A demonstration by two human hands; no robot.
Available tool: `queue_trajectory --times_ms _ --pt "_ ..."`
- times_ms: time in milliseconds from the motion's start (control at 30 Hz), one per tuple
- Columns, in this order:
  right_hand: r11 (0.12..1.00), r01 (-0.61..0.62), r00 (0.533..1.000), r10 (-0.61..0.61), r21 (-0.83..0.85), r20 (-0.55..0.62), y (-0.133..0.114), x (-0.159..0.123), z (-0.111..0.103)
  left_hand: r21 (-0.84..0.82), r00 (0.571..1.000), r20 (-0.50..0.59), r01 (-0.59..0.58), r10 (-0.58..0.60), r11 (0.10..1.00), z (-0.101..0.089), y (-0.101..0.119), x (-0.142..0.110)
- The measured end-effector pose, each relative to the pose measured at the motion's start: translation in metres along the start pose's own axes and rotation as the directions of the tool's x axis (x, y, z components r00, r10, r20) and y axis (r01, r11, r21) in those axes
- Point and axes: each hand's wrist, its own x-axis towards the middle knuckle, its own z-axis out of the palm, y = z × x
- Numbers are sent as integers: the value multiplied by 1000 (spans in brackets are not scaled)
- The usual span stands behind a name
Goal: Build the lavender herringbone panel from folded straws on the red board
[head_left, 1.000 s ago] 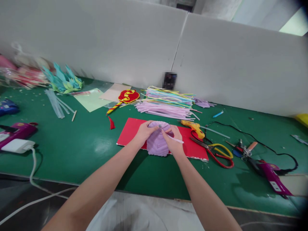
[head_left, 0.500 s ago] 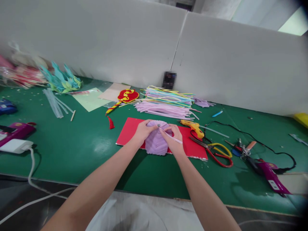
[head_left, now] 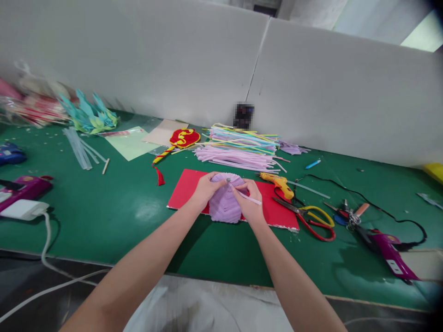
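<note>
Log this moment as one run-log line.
left hand: grips purple pleated fan | right hand: pinches pale strip against fan | fan on red sheet | scissors at right

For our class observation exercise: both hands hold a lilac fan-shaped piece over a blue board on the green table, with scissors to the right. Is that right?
Not quite: the head view shows the board is red, not blue. Both the left hand and right hand hold the lilac fan-shaped piece over it, scissors to the right.

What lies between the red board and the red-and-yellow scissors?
In the head view, the yellow glue gun lies between the red board and the scissors.
</note>
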Motion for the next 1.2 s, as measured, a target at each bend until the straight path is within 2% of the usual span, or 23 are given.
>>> queue_trajectory --times_ms 267,600,833,1067,1200 --pt "1000 4 1000 -4 -12 -19 2 0 0 4 1000 -1 -10 10 1000 0 -1 1" --pt "1000 -1 1000 1 1 -13 1 0 -1 185 986 -20 -161 168 969 -1 6 -3" --pt "1000 -11 1000 11 -1 -16 1 0 0 199 983 -17 -174 181 964 0 8 -4" --pt "1000 8 1000 -8 -7 -12 0 0 -1 113 996 -16 -89 91 990 -1 3 -1" --pt "998 46 998 -45 -39 36 1 2 -4 25 1000 -12 -23 24 999 -2 1 1"
